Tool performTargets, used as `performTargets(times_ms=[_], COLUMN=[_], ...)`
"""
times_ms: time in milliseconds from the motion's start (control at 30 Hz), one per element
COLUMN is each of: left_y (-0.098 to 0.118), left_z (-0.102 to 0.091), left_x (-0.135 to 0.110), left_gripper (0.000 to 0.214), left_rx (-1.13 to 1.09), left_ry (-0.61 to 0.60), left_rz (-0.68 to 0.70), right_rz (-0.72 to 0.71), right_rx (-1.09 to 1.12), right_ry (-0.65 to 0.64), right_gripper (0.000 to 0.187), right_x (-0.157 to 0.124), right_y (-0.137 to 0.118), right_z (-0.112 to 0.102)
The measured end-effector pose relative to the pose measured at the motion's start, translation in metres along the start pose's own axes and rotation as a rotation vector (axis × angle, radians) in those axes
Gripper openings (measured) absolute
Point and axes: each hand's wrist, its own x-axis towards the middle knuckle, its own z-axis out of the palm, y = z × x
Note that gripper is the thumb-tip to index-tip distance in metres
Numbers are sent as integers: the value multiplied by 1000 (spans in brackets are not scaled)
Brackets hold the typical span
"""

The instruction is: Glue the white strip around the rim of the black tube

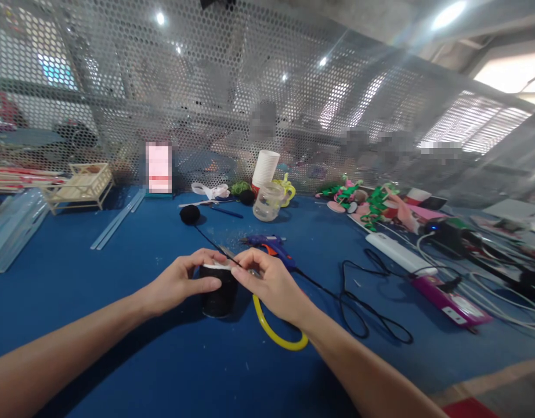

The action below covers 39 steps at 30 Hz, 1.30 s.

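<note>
A paper cup (219, 295) wrapped in black yarn, with a white rim on top, stands on the blue table. My left hand (187, 277) grips it from the left, thumb on the near side and fingers over the rim. My right hand (267, 283) pinches a strand of black yarn (210, 239) at the cup's right upper edge. That strand runs back to a black yarn ball (190, 215). Partly under my right hand lie scissors with a yellow handle (278, 339); their blades are mostly hidden. A blue hot glue gun (271, 247) lies just beyond the hand.
Stacked paper cups (266, 166) and a clear plastic jar (267, 202) stand at the back. Glue sticks (117, 220) and a small wooden bed frame (80, 184) are left. Right are a purple power strip (451, 302), a looped black cord (346, 296) and craft pieces (376, 206).
</note>
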Motion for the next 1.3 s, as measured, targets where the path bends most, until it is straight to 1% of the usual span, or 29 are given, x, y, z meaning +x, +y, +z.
performTargets(times_ms=[100, 200, 367, 533, 600, 667, 733, 767, 800, 833, 900, 967, 1033, 1100, 1167, 1200, 1300], left_y=[3, 9, 18, 22, 21, 18, 14, 11, 8, 6, 3, 2, 3, 5, 6, 7, 5], left_z=[-1, 0, 7, 11, 9, 7, 4, 2, 1, -1, -4, -7, -10, -12, -14, -14, -15], left_x=[0, 0, -1, -1, -1, 0, 0, 0, 0, 0, 0, 0, 0, 0, -1, -1, -1], left_gripper=[8, 8, 6, 11, 11, 10, 9, 8, 8, 9, 10, 11, 11, 13, 15, 16, 19], left_rx=[112, 240, 359, 374, 333, 276, 233, 223, 211, 195, 174, 180, 213, 244, 260, 256, 197], left_ry=[-7, 14, 48, 53, 49, 58, 70, 75, 76, 83, 79, 59, 30, 12, -1, -3, 14], left_rz=[22, 65, 101, 129, 127, 119, 118, 116, 118, 114, 101, 85, 77, 63, 50, 44, 28], right_rz=[-9, -39, -83, -122, -139, -140, -78, -14, 89, 212, 303, 365, 422, 473, 504, 510, 485], right_rx=[-35, -64, -115, -163, -148, -149, -260, -368, -522, -698, -788, -830, -849, -849, -826, -806, -710], right_ry=[18, 33, 55, 62, 60, 103, 198, 249, 272, 256, 214, 153, 109, 99, 119, 137, 220], right_gripper=[13, 14, 13, 11, 6, 4, 7, 10, 13, 14, 12, 5, 8, 6, 2, 4, 18], right_x=[0, -1, -2, -4, -2, 1, 7, 11, 15, 18, 24, 28, 30, 33, 36, 38, 39], right_y=[0, -1, -2, -6, -8, -9, -7, -4, 0, 5, 17, 30, 41, 49, 55, 56, 51], right_z=[1, 2, 6, 9, 5, -6, -21, -29, -37, -44, -54, -58, -57, -56, -57, -58, -62])
